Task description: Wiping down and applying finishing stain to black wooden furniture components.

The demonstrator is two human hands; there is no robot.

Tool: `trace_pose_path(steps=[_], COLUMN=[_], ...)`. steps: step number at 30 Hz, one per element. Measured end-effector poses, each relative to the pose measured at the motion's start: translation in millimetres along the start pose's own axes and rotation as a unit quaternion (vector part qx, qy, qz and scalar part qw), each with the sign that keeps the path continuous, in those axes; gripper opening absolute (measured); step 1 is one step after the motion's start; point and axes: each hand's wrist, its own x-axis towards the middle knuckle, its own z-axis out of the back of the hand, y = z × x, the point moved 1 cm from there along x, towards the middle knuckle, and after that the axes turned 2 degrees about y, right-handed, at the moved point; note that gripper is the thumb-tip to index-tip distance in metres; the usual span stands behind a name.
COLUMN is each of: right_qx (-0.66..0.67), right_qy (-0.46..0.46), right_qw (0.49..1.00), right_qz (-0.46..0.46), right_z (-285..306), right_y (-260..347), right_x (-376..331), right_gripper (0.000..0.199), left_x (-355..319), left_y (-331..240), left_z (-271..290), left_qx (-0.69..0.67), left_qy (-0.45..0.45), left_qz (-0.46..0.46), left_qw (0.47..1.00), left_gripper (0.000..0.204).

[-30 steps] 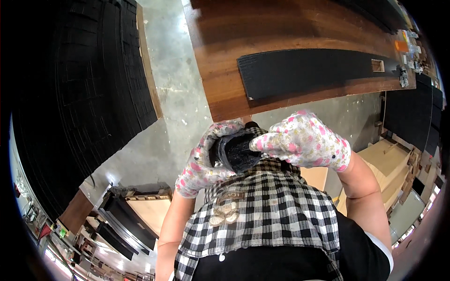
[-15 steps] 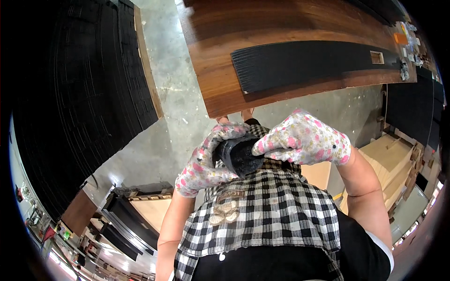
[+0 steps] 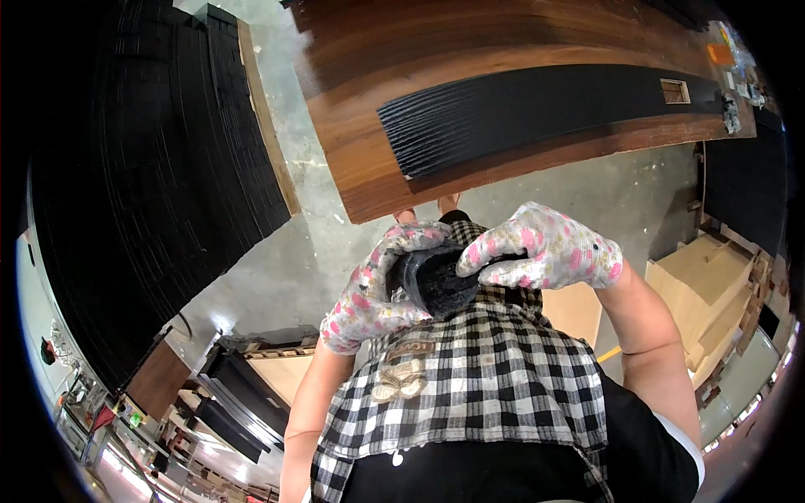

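Note:
In front of my checked apron, my left hand (image 3: 360,303), in a white glove with pink flowers, is wrapped round a small dark cup-like container (image 3: 440,289). The container is tilted, and its inside looks black and smeared. My right hand (image 3: 553,250), in a matching glove, has thumb and fingers closed at the container's right side. Whatever its fingertips pinch is dark and mostly hidden. Beyond my hands a long black board (image 3: 511,113), ridged at its left end and with a small rectangular opening near its right end, lies on a brown wooden table (image 3: 335,159).
A large stack of black textured panels (image 3: 159,193) stands to the left. Small items, including an orange one (image 3: 719,55), are at the table's far right. Pale wooden boards (image 3: 704,281) lie at the right, and more dark panels (image 3: 239,394) at the lower left.
The view has shifted slightly, so the table and black board appear farther left. My right hand has turned a little at the container; my left keeps its hold.

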Motion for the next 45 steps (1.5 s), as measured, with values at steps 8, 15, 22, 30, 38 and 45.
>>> trace_pose_path(steps=[8,15,22,30,38,45], right_qx=[0.169,0.113,-0.180,-0.293,-0.318,-0.352], right_qy=[-0.010,-0.142,-0.302,-0.327,-0.346,-0.345], right_qw=[0.974,0.970,0.936,0.897,0.882,0.868], right_qz=[-0.154,-0.161,-0.026,-0.051,-0.043,-0.060], right_z=[10,1,-40,-43,-45,-50], right_y=[1,1,-34,-32,-46,-52], right_x=[-4,-22,-28,-12,-8,-7], right_gripper=[0.025,0.023,0.033,0.041,0.044,0.044], left_x=[6,4,1,7,7,23], left_y=[-14,-11,-10,-10,-8,-19], left_z=[-6,11,30,27,26,34], left_qx=[0.009,0.044,0.079,0.112,0.124,0.101], left_qy=[-0.055,-0.034,0.022,0.057,0.079,0.039], left_qz=[-0.011,0.005,0.012,0.032,0.043,-0.030], left_qw=[0.998,0.998,0.997,0.992,0.988,0.994], left_gripper=[0.071,0.078,0.079,0.076,0.074,0.077])
